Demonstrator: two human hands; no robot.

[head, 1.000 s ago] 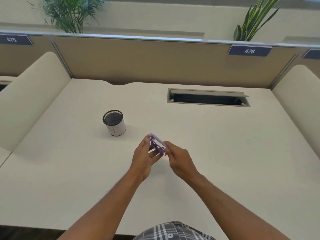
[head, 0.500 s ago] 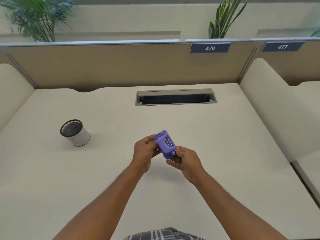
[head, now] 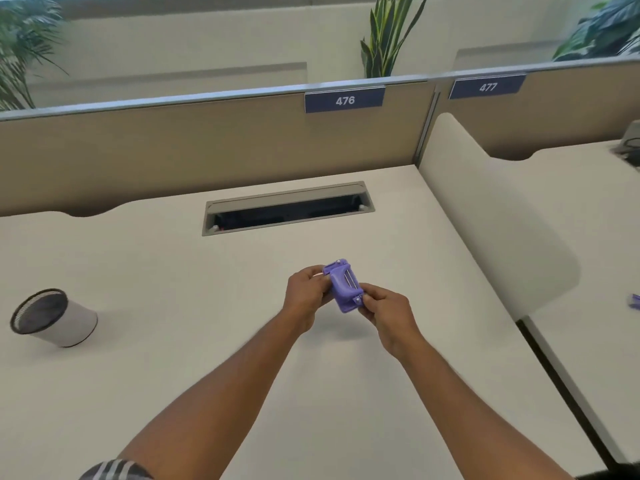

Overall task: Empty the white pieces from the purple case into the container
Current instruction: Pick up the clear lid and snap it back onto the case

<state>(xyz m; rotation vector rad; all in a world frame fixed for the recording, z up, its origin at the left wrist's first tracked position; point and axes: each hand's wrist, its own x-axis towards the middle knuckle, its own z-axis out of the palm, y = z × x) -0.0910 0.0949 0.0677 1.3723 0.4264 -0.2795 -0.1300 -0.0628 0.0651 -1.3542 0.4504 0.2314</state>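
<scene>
I hold a small purple case above the middle of the white desk, flat side up, with thin pale lines on its top. My left hand grips its far left end. My right hand pinches its near right end. The container, a small white cup with a dark mesh rim, stands far to the left on the desk, well apart from both hands. No white pieces are in sight outside the case.
A cable slot with a raised grey flap is set into the desk behind my hands. Tan partitions close the back, and a rounded cream divider walls the right side. A small purple item lies on the neighbouring desk.
The view has swung to the right, so the container now sits near the left edge. The case has turned from edge-on to flat side up and stays held by both hands.
</scene>
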